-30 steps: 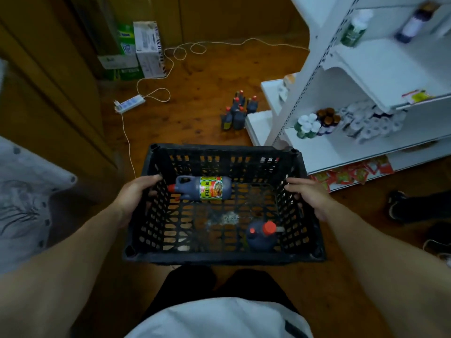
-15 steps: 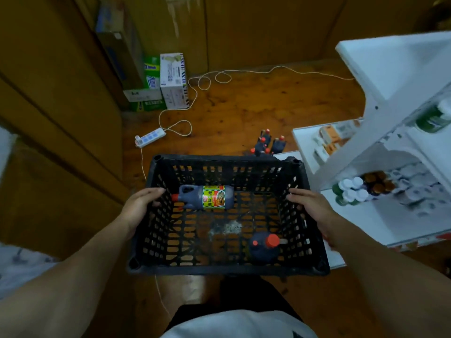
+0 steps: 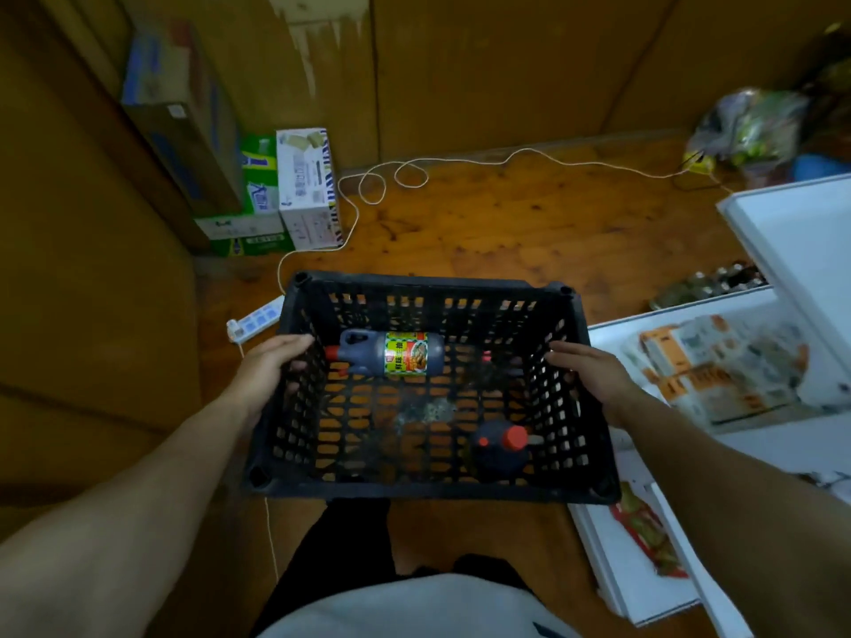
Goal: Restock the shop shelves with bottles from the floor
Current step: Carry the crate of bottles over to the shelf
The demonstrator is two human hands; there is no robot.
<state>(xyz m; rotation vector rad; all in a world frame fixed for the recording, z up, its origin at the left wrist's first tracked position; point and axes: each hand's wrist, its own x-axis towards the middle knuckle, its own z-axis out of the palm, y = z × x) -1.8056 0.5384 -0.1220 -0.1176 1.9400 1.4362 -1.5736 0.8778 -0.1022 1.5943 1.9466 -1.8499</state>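
Note:
A black slatted plastic crate [image 3: 428, 488] hangs in front of me above the wooden floor. My left hand [image 3: 267, 366] grips its left rim and my right hand [image 3: 591, 373] grips its right rim. Inside, a dark bottle with a red cap and a yellow-green label [image 3: 391, 353] lies on its side near the far wall. A second dark bottle with a red cap [image 3: 499, 446] stands upright near the front right corner. The white shop shelves [image 3: 783, 232] are at the right, holding orange-and-white packets [image 3: 718, 361].
A white power strip [image 3: 255, 320] and its long cable lie on the floor past the crate. Cardboard boxes [image 3: 304, 186] stand against the wooden wall at the back left. A plastic bag [image 3: 750, 126] sits at the back right. Red-green packets [image 3: 644, 531] lie on the lowest shelf.
The crate has risen and the view has swung left and up the shelves. The group of dark bottles on the floor has dropped out of sight behind the crate. Both hands keep their grip.

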